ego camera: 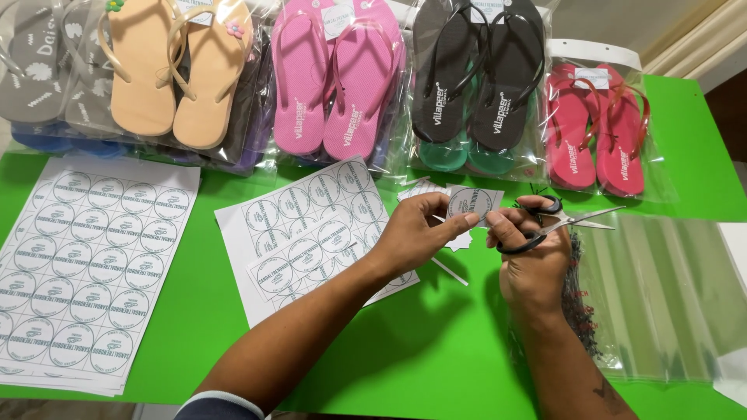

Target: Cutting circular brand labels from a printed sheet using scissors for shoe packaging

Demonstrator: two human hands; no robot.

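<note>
My left hand (420,229) pinches a small square paper cut-out with a round printed label (469,204) above the green table (194,311). My right hand (529,249) grips black-handled scissors (556,222) whose blades point right, away from the paper. Under my left forearm lies a partly cut sheet of round labels (311,225), with a loose strip of labels on top of it. Thin paper offcuts (451,271) lie between my hands.
A stack of uncut label sheets (85,264) lies at the left. Bagged flip-flops line the back: beige (175,70), pink (334,78), black (478,78), red (595,128). Clear plastic bags (669,295) and a bunch of small dark fasteners (580,299) lie at the right.
</note>
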